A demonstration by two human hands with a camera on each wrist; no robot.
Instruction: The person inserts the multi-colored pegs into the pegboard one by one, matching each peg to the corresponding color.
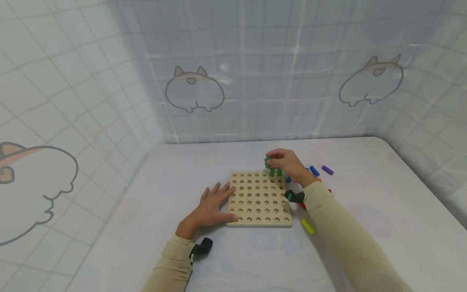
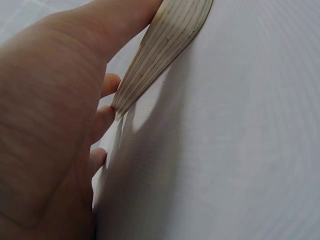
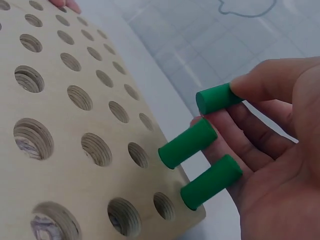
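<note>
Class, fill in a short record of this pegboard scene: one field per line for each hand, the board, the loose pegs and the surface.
Left hand: left hand rests flat with straight fingers against the left edge of the wooden pegboard
Right hand: right hand holds three green pegs over the board's far right corner
Pegboard: lies flat; the holes in view look empty
Loose pegs: yellow peg, blue peg and purple peg lie right of the board
Surface: white table
</note>
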